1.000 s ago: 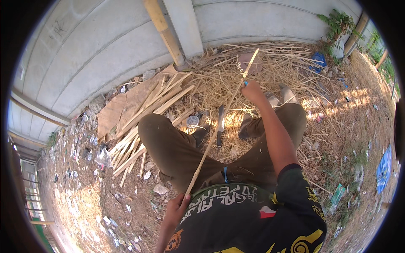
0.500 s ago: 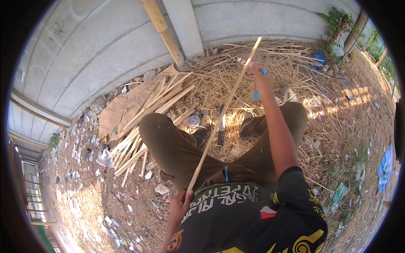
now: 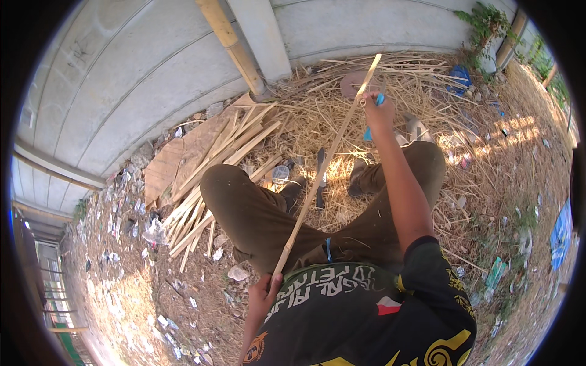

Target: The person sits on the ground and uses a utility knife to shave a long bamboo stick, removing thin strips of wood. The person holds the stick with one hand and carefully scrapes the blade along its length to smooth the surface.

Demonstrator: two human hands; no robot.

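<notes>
A long, thin bamboo strip (image 3: 326,161) slants from my waist up and away to the right, across my lap. My left hand (image 3: 264,290) closes round its near end, low beside my shirt. Toward the far end, my right hand (image 3: 379,114) is closed with the arm stretched out, right beside the strip. A blue object (image 3: 367,133) shows below that fist, and more blue shows at its top; its kind is too hidden to tell. A small pale curl of shaving sits at the right fingers. On the ground between my feet lies a knife (image 3: 321,177).
Split bamboo strips (image 3: 244,137) lie piled on brown cardboard (image 3: 163,168) at the left. Straw-like shavings (image 3: 317,116) and more strips spread before a grey wall (image 3: 360,27). A clear plastic cup (image 3: 281,174) is by my left foot. Litter dots the soil.
My right hand has turned slightly and shifted a little nearer along the strip. Long curled shavings ahead of its fingers have shrunk to a small curl. My left hand stays in place.
</notes>
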